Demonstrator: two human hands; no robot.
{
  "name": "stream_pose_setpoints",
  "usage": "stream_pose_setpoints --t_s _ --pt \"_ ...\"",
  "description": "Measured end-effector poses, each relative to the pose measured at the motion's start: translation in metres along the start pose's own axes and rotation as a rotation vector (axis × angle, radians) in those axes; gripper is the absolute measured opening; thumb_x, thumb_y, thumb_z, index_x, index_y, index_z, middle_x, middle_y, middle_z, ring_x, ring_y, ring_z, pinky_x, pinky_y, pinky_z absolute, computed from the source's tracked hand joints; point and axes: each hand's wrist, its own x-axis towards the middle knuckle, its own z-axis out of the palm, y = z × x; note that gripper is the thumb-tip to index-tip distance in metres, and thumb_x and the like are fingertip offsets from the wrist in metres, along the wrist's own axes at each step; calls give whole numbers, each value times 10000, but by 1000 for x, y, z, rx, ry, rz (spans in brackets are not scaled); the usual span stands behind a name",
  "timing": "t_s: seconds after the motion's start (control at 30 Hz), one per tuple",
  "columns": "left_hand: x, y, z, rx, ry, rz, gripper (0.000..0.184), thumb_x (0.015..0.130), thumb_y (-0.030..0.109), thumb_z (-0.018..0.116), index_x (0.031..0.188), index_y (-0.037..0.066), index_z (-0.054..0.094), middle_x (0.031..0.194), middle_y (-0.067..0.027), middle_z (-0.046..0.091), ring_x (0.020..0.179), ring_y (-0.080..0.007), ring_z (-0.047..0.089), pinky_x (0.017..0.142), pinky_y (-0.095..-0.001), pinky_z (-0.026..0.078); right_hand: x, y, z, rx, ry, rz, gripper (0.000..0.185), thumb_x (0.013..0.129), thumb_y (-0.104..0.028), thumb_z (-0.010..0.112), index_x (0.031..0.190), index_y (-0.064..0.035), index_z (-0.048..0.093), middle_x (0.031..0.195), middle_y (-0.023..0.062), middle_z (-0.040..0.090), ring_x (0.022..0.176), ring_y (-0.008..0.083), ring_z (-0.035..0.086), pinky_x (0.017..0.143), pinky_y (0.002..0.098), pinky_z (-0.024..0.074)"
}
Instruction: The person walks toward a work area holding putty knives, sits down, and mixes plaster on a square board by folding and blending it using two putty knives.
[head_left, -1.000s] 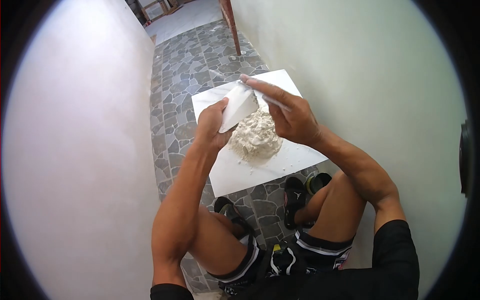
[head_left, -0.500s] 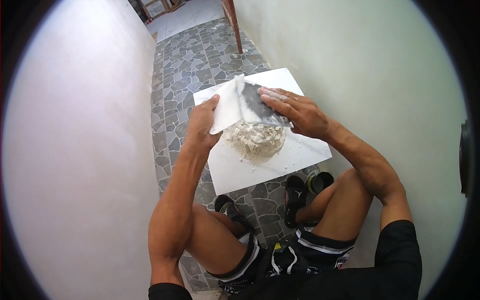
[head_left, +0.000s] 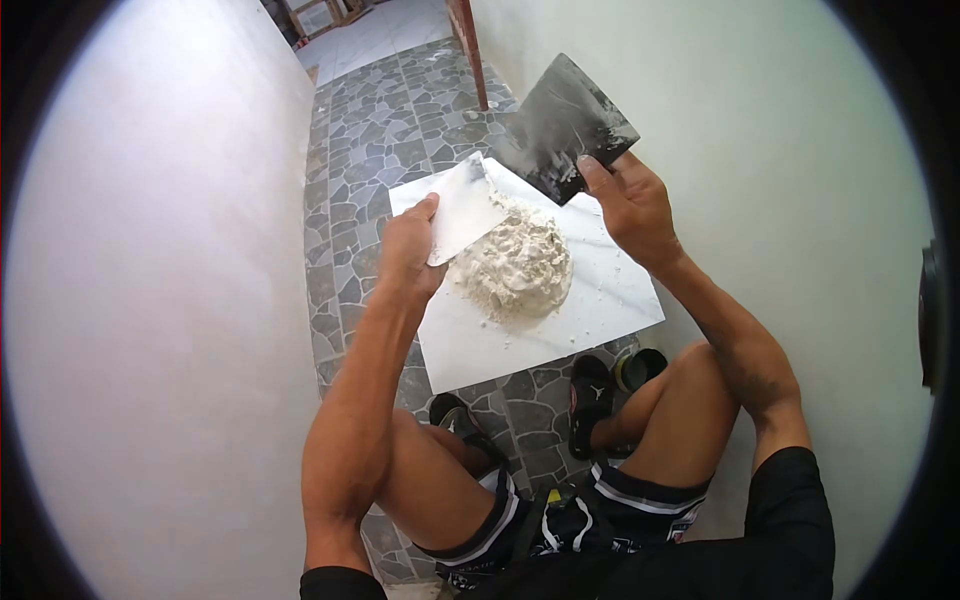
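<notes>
Resting on the white board [head_left: 600, 310], the pale powdery mound [head_left: 520, 265] lies nearest; beside it the left hand [head_left: 408, 245] grips a white plate [head_left: 462, 215]. Beyond, the right hand [head_left: 635, 205], clasping a dark plate [head_left: 565, 125], has swung it upward, seemingly breaking contact between the plates.

On the right sandal [head_left: 588, 408] we observe a small white emblem [head_left: 598, 393] in the form of a leaping figure, resembling the Jumpman sign. On the left sandal [head_left: 458, 422] we note a pale mark [head_left: 449, 421], too small for us to identify. On the black shorts [head_left: 640, 500] we distinguish pale lettering [head_left: 466, 578] low on the left side and a multicoloured patch [head_left: 685, 523] by the right leg's hem; we can read the wording of neither
</notes>
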Motion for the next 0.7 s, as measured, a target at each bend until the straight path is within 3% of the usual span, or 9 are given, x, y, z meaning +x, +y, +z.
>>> stream_pose_setpoints --t_s 0.03,0.13,0.2,0.3,0.33,0.37,0.47,0.57,0.7 --pt "-2 0 4 -15 19 -22 258 1012 195 509 1131 -32 540 925 -115 631 675 -160 633 535 -298 497 -4 -19 2 -240 -18 -38 250 983 -94 576 1210 1 616 941 9 649 782 45 542 693 215 461" --pt "-10 2 12 -38 21 -61 259 1009 160 497 1147 -57 528 930 -134 624 656 -161 626 544 -294 537 -9 -28 8 -307 -112 -205 302 963 -21 571 1264 -23 587 1057 73 659 824 105 591 685 252 488" --pt "21 -8 -10 15 -80 -82 274 1009 144 483 1160 -82 518 950 -154 627 667 -181 641 563 -304 575 0 -18 10 -302 -241 -588 461 874 52 626 1308 -90 570 1263 148 622 1020 250 658 800 322 558" --pt "34 -11 -23 -77 -306 -108 319 1024 143 450 1226 -104 465 1070 -192 613 841 -264 671 703 -377 609 -5 -24 14 -358 -422 -701 582 776 22 713 1315 -146 572 1365 158 568 1188 343 606 948 398 557" --pt "30 -8 -20 -137 -392 -114 340 1031 146 437 1256 -109 441 1126 -205 605 926 -301 681 769 -410 617 -5 -21 13 -385 -436 -730 580 777 13 715 1316 -145 571 1364 159 568 1188 343 605 946 396 557" --pt "25 -10 -14 -135 -222 -130 274 1025 124 437 1154 -110 497 979 -200 638 740 -252 690 581 -350 619 -6 -13 10 -411 -449 -761 578 778 3 718 1317 -145 571 1363 160 568 1188 342 605 944 395 557" --pt "13 -3 -13 -47 -101 -92 267 1023 140 459 1150 -90 502 963 -180 638 727 -221 683 558 -328 607 -5 -6 -5 -536 -483 -773 549 798 35 679 1308 -140 573 1354 167 572 1166 346 614 929 395 556" --pt "30 0 -43 -3 -287 -105 275 1018 170 492 1142 -75 512 945 -150 639 727 -185 676 580 -293 597 6 11 -26 -741 -472 -858 547 808 107 608 1303 -122 568 1355 171 566 1047 331 664 837 383 578" --pt "-15 14 -4 4 -83 8 274 1009 174 513 1132 -71 515 938 -135 638 729 -165 671 606 -276 592 -2 15 -29 -660 -268 -553 535 799 100 588 1298 -90 566 1309 185 576 836 266 705 647 340 593"
